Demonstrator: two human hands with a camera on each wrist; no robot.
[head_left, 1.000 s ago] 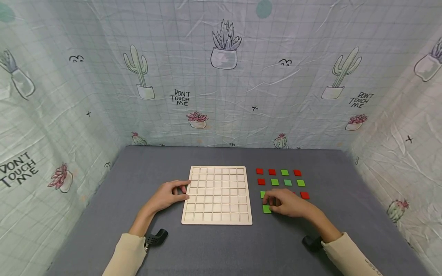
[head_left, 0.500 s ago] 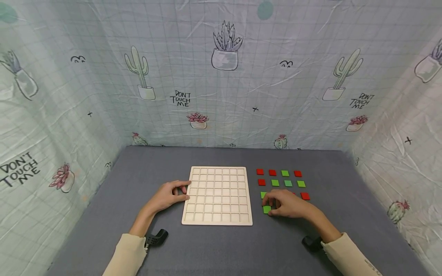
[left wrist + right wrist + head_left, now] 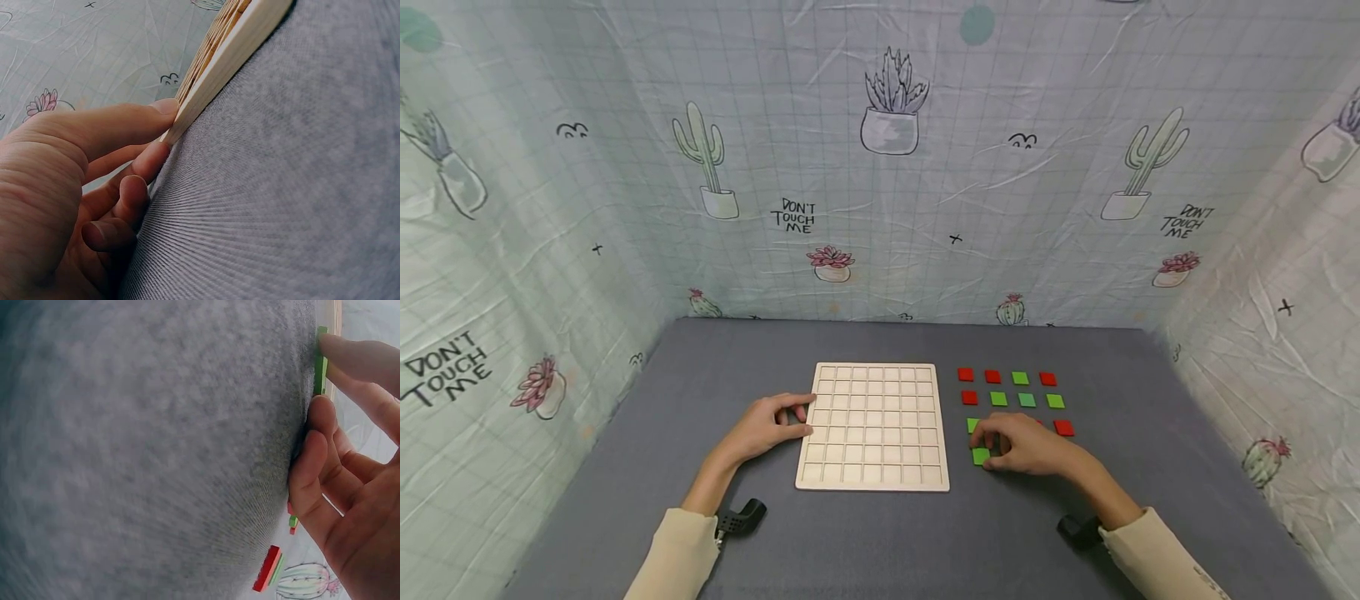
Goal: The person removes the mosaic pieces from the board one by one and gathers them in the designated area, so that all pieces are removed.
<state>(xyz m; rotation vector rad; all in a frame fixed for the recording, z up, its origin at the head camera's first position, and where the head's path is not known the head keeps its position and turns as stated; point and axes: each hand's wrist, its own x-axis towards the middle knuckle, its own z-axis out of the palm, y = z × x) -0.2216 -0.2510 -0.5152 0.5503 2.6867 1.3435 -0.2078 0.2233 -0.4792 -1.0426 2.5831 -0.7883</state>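
Note:
A pale wooden grid board (image 3: 872,427) lies flat on the grey cloth. My left hand (image 3: 767,429) rests at its left side, with the thumb and index fingertip touching the edge and spaced apart. In the left wrist view that thumb lies against the board's side (image 3: 222,72), and the other fingers bend loosely. Right of the board, my right hand (image 3: 1026,443) pinches the nearest green square tile (image 3: 980,457) between thumb and index finger; the tile is at table level. The right wrist view shows the thumb on this green tile (image 3: 320,372). The hand covers part of the tile rows.
Beyond the right hand sit rows of small square tiles: a red tile (image 3: 966,374), a green tile (image 3: 1019,378), a teal tile (image 3: 1027,400) and several more. Patterned cloth walls (image 3: 730,275) enclose the grey tabletop (image 3: 880,542) at the back and sides.
My right fingertips have shifted slightly around the nearest green tile, which stays in place. The left hand and the board keep their positions.

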